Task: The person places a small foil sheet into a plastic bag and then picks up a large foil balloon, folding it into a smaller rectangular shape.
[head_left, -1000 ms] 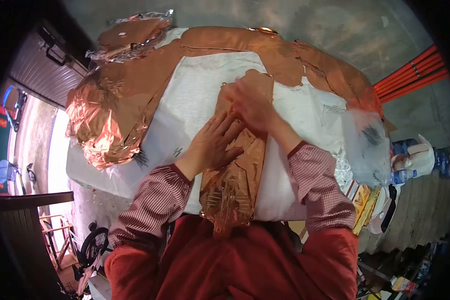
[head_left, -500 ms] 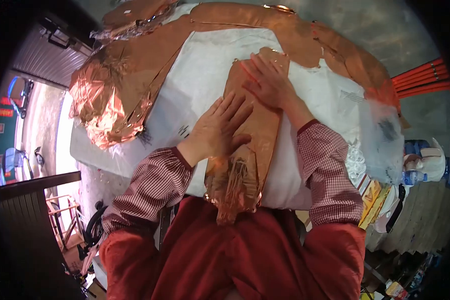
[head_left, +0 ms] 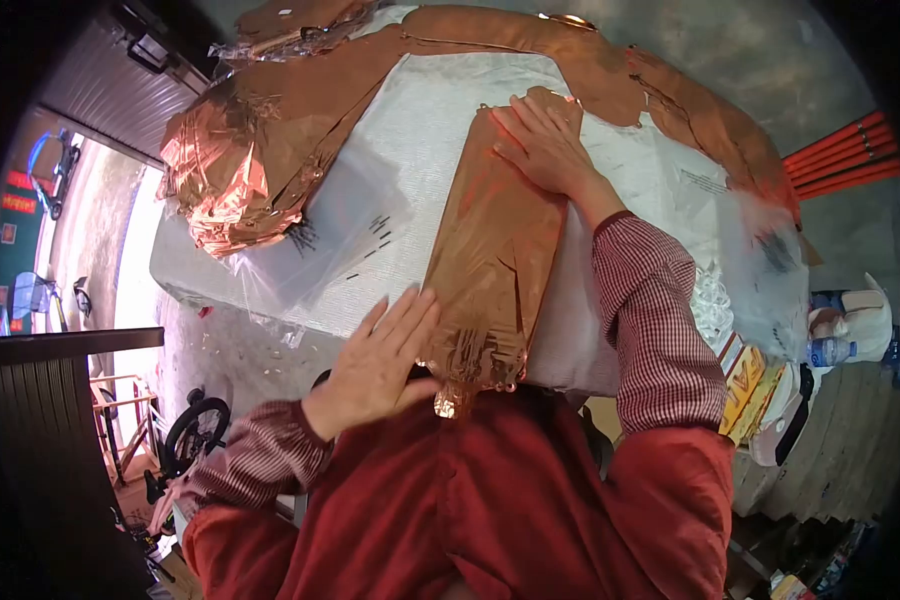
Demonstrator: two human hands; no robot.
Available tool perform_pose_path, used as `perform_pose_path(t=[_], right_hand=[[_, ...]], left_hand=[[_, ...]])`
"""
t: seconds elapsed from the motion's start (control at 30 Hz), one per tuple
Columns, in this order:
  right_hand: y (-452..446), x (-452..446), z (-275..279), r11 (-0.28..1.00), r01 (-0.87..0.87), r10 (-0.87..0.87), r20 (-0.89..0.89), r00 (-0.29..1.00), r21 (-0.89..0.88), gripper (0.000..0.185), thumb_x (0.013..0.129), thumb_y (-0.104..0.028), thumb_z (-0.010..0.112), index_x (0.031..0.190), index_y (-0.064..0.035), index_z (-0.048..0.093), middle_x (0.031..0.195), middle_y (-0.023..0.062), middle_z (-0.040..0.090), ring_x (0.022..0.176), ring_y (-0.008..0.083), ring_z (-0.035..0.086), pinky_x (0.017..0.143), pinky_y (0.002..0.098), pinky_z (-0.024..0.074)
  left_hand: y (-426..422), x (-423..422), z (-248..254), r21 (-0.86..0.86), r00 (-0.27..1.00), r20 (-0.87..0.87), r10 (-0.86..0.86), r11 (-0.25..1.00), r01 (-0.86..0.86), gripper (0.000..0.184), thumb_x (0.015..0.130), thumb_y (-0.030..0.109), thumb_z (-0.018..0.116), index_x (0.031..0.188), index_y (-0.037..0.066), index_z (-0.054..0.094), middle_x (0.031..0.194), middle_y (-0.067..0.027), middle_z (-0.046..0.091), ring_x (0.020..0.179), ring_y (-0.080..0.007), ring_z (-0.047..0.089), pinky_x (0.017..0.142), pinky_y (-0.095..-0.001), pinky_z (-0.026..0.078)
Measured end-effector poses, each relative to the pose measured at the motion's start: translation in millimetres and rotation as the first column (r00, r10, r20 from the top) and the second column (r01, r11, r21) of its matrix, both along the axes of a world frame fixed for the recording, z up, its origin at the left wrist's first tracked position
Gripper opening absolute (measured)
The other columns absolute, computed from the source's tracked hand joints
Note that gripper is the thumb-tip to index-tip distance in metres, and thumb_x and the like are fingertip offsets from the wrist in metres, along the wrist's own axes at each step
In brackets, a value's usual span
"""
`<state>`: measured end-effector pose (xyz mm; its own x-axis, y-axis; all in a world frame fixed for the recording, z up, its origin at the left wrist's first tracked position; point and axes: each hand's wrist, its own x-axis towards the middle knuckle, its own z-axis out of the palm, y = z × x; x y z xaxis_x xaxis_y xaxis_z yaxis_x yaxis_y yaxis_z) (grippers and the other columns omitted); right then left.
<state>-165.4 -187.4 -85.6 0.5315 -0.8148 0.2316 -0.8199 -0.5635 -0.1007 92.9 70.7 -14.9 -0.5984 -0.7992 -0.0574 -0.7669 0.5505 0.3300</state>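
Note:
A long copper-coloured foil piece (head_left: 495,240), perhaps a folded foil bag, lies lengthwise on the white table cover (head_left: 425,130). Its lower end is crinkled and hangs over the near edge. On its upper part my right hand (head_left: 550,155) rests flat, fingers stretched out. My left hand (head_left: 375,365) is open at the lower left edge of the foil, with its fingertips close to that edge; whether they touch it I cannot tell. Left of the foil, clear plastic bags (head_left: 350,225) with dark print lie on the cover.
A crumpled copper foil heap (head_left: 235,185) lies at the left, and more foil (head_left: 510,32) runs along the far edge. Clear plastic (head_left: 765,260) covers the right side. Beyond it are orange poles (head_left: 840,155) and a yellow printed package (head_left: 750,395). A bicycle wheel (head_left: 198,430) stands lower left.
My left hand has slid off the middle of the foil, down and left to its lower edge. My right hand stays on the upper part. The foil's lower end looks flatter.

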Motion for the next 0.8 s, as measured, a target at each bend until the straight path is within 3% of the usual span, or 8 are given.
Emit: perform_pose_path(t=[0.1,0.17,0.23,0.3,0.33,0.4,0.53,0.8], right_hand=[[-0.7,0.8,3.0,0.998,0.024,-0.024,0.007,1.0,0.058,0.063,0.094,-0.06,0.033,0.145,-0.0234,0.035,0.153,0.01,0.026,0.142,0.024,0.021,0.116,0.0423,0.0131],[2.4,-0.6,-1.9,1.0,0.005,-0.006,0.021,1.0,0.027,0.06,0.095,-0.056,0.035,0.144,-0.0211,0.036,0.152,0.0111,0.028,0.142,0.026,0.022,0.115,0.0447,0.0153],[-1.7,-1.1,0.3,1.0,-0.004,0.005,0.034,0.999,-0.017,0.057,0.096,-0.051,0.038,0.143,-0.0189,0.037,0.151,0.0121,0.029,0.141,0.0279,0.024,0.114,0.0472,0.0176],[-0.1,-1.8,-0.7,0.999,-0.035,0.036,0.037,0.999,-0.033,0.058,0.095,-0.052,0.039,0.143,-0.0182,0.037,0.15,0.0122,0.03,0.141,0.0275,0.024,0.114,0.0475,0.0183],[0.2,-3.3,-1.6,1.0,-0.019,0.019,0.037,0.999,-0.017,0.058,0.095,-0.052,0.039,0.143,-0.0182,0.037,0.15,0.0122,0.03,0.141,0.0275,0.024,0.114,0.0475,0.0183],[0.8,-4.3,-1.4,0.998,-0.051,0.053,0.076,0.996,-0.035,0.059,0.095,-0.052,0.039,0.143,-0.018,0.037,0.15,0.0116,0.031,0.14,0.0271,0.024,0.114,0.0462,0.0185],[3.6,-2.3,-5.1,1.0,-0.017,0.019,0.08,0.997,-0.022,0.06,0.095,-0.053,0.038,0.142,-0.0179,0.037,0.149,0.0107,0.031,0.14,0.0267,0.025,0.114,0.0448,0.0184],[-0.7,-1.7,-8.8,0.998,-0.027,0.031,0.067,0.997,-0.06,0.059,0.095,-0.055,0.035,0.142,-0.0185,0.037,0.149,0.0102,0.031,0.14,0.0264,0.025,0.114,0.0447,0.0182]], left_hand=[[3.2,19.7,5.2,-0.056,0.99,-0.04,-0.135,0.99,0.133,0.068,0.084,0.047,0.058,0.13,-0.002,0.05,0.14,-0.017,0.046,0.136,-0.027,0.037,0.113,-0.0455,0.022],[-33.5,-3.6,17.1,-0.096,0.981,-0.158,-0.112,0.991,0.098,0.059,0.087,0.043,0.056,0.125,-0.002,0.055,0.129,-0.0164,0.055,0.129,-0.0274,0.045,0.113,-0.0445,0.024],[-85.9,-39.9,17.1,-0.05,0.873,-0.38,-0.306,0.949,0.31,0.053,0.09,0.04,0.053,0.126,0.0,0.055,0.129,-0.0157,0.056,0.127,-0.028,0.047,0.113,-0.0436,0.025],[-136.0,-78.5,-21.9,-0.147,0.699,-0.414,-0.583,0.8,0.581,0.051,0.091,0.038,0.05,0.128,0.003,0.054,0.132,-0.0138,0.053,0.128,-0.0283,0.045,0.113,-0.0424,0.026],[-155.1,-96.5,-33.9,-0.135,0.689,-0.424,-0.588,0.793,0.594,0.051,0.091,0.038,0.05,0.128,0.003,0.054,0.132,-0.0138,0.053,0.128,-0.0283,0.045,0.113,-0.0424,0.026],[-176.6,-121.6,-52.8,-0.273,0.7,-0.187,-0.689,0.721,0.637,0.062,0.09,0.044,0.051,0.136,0.005,0.045,0.142,-0.0129,0.043,0.135,-0.0273,0.035,0.114,-0.0438,0.023],[-171.9,-120.0,-54.8,-0.239,0.71,-0.135,-0.691,0.718,0.653,0.073,0.089,0.052,0.048,0.144,0.006,0.033,0.15,-0.0096,0.032,0.142,-0.0242,0.022,0.115,-0.0447,0.019],[-86.0,-80.8,-24.0,0.096,0.692,-0.101,-0.715,0.685,0.722,0.092,0.083,0.065,0.045,0.149,0.006,0.019,0.156,-0.0085,0.016,0.145,-0.0242,0.009,0.116,-0.0432,0.011]])
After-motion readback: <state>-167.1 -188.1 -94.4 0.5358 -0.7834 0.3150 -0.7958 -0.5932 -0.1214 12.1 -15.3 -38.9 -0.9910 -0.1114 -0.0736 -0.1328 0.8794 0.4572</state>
